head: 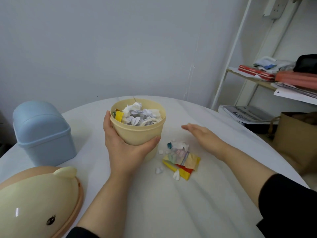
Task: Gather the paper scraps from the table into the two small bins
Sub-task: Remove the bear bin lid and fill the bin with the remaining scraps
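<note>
Your left grip [125, 148] wraps the cream bin [137, 133]: thumb across its near side, fingers up the left wall. Your right grip [202, 134] is flat, palm down, fingers straight and together, holding nothing. Left forearm [106, 194] and right forearm [240, 162] bare, angled inward.

A home room: cluttered shelf [267, 78], clothed table [171, 203].

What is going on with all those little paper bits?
A person is clearing paper scraps off the table. The left hand grips the yellow bin, which is already full of crumpled paper. The right hand is open and flat beside a small pile of scraps still lying on the table. A blue bin with its lid on stands to the left, and a cream lid lies near it.
</note>
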